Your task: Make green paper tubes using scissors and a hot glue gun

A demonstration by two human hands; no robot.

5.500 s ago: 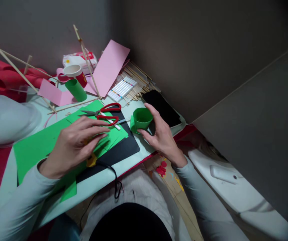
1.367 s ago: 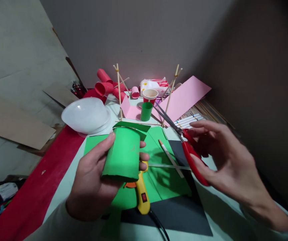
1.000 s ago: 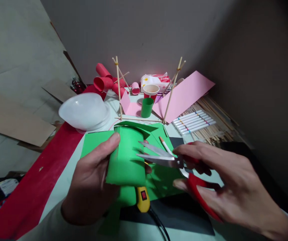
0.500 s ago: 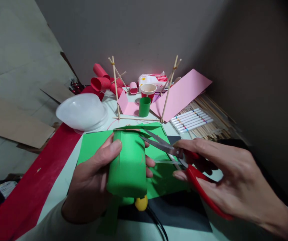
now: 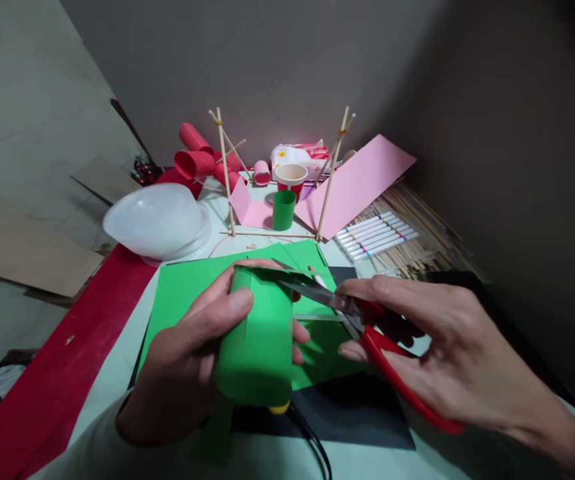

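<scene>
My left hand is wrapped round a large green paper tube, thumb on its near side and fingertips showing at its right. Red-handled scissors are in my right hand, which is closed through and around the handles. Their blades lie at the upper rim of the tube, with green paper between them; part of the blades is hidden by it. Below the tube lie green paper sheets and a black sheet. A yellow object with black cables peeks out under the tube.
Behind stand a stick frame, a small green tube, a paper cup and pink paper. Left are a plastic bowl and red tubes. Markers and wooden sticks lie right, near the wall.
The scissor blades have moved left and closed further over the rim of the tube. My left hand has tilted the tube slightly, and its fingers now reach over the top edge.
</scene>
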